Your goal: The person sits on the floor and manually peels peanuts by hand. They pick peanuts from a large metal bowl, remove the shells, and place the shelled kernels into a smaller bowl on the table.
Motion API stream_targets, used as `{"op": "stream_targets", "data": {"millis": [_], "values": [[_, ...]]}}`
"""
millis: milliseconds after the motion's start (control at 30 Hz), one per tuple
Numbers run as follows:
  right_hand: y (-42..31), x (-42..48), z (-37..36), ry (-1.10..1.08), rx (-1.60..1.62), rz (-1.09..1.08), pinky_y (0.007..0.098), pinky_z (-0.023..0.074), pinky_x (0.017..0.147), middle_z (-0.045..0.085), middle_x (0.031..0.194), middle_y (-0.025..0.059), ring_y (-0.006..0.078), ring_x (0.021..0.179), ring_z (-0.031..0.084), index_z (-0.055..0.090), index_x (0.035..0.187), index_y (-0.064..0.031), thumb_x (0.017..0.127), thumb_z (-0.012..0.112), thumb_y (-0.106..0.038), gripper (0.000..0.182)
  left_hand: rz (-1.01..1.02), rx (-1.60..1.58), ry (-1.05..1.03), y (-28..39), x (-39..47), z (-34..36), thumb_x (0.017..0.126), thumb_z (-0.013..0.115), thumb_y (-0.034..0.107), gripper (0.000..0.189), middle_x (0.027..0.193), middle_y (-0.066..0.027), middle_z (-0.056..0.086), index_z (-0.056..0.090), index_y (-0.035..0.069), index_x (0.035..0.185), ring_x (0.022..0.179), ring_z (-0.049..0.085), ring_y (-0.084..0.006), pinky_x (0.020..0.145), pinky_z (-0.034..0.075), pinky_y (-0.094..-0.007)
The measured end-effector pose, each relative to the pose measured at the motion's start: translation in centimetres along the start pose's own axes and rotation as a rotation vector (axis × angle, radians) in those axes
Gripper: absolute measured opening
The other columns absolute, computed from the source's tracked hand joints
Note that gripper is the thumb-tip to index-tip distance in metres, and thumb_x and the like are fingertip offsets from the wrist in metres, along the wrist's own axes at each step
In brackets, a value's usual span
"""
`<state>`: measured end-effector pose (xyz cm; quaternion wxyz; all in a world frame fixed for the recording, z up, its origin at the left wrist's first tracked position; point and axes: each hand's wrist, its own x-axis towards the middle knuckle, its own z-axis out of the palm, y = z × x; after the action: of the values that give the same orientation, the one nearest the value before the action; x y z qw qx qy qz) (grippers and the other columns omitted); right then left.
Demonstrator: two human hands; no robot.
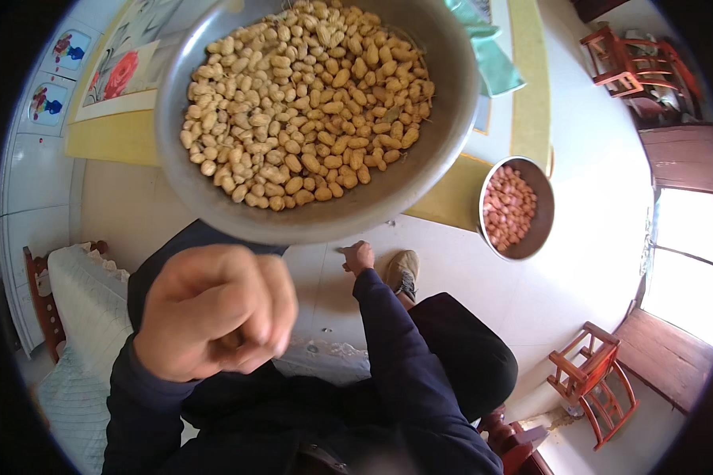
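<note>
A big metal basin (214, 208) full of unshelled peanuts (309, 119) stands in front of me on the table's near edge. My left hand (217, 314), large and blurred, is raised close to the camera at the lower left. Its fingers are curled; whether something small is inside them cannot be made out. Lower down, over the floor, my right hand (359, 256) is beyond the basin's near rim, fingers bent, and its grip is too small to tell. To the right of the basin sits a small metal bowl (545, 202) holding shelled, pinkish peanut kernels (511, 208).
A green cloth (493, 65) hangs beside the basin on the table with its yellow-edged cover (445, 199). Small bits lie on the floor (327, 285) near my shoe (402, 270). Wooden chairs (594, 368) stand at the right, and a cloth-covered seat (86, 297) at the left.
</note>
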<state>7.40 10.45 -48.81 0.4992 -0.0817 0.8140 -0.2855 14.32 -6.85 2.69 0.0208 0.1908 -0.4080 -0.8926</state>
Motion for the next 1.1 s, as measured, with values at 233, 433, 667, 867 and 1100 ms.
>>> {"op": "stream_targets", "data": {"millis": [233,433,667,867,1100], "values": [[-3.6,0.3,-4.7,-0.152,-0.497,-0.233,0.0393,0.0582,0.055,0.073,0.071,0.0129,0.0251,0.052,0.069,0.073,0.083,0.0012,0.086,0.072,-0.02,0.022,-0.101,-0.03,-0.25,-1.7,2.4,3.5,0.107,0.054,0.029,0.035,0.082,-0.0106,0.059,0.058,0.002,0.086,0.051,0.049,-0.0104,0.04,0.034,-0.0209],[-16.7,-21.4,-16.1,-0.134,0.183,-0.507,0.0292,0.0544,0.05,0.069,0.072,0.0103,0.019,0.06,0.07,0.067,0.091,0.0086,0.091,0.07,-0.013,0.022,-0.05,-0.07,-0.167,-3.7,4.4,6.0,0.107,0.056,0.026,0.028,0.082,-0.0085,0.063,0.061,0.003,0.091,0.056,0.053,-0.0096,0.039,0.034,-0.0203],[-22.6,-35.3,-27.4,0.24,0.6,-0.846,0.0242,0.0532,0.055,0.07,0.083,0.0081,0.0113,0.069,0.067,0.067,0.111,0.0064,0.097,0.066,-0.007,0.019,0.023,0.22,-0.113,-3.1,9.5,7.4,0.104,0.06,0.025,0.024,0.08,-0.0034,0.063,0.064,0.004,0.095,0.054,0.053,-0.0067,0.038,0.032,-0.0201],[-21.9,-33.9,-32.5,0.78,0.229,-1.095,0.0327,0.0521,0.068,0.065,0.093,0.0104,0.0206,0.083,0.068,0.068,0.115,0.0011,0.093,0.066,-0.003,0.023,-0.069,0.357,-0.242,-4.4,15.0,12.1,0.104,0.06,0.03,0.029,0.073,-0.0026,0.062,0.064,0.003,0.094,0.047,0.049,-0.0064,0.036,0.027,-0.0201],[-19.9,-34.7,-34.5,1.122,-0.028,-1.0,0.0425,0.053,0.071,0.062,0.095,0.0134,0.0345,0.086,0.065,0.068,0.113,-0.0034,0.097,0.062,-0.007,0.018,-0.121,0.268,-0.274,-7.3,18.0,16.2,0.1,0.069,0.028,0.027,0.072,-0.0022,0.064,0.061,0.005,0.089,0.047,0.052,-0.0058,0.035,0.032,-0.0189]]}}
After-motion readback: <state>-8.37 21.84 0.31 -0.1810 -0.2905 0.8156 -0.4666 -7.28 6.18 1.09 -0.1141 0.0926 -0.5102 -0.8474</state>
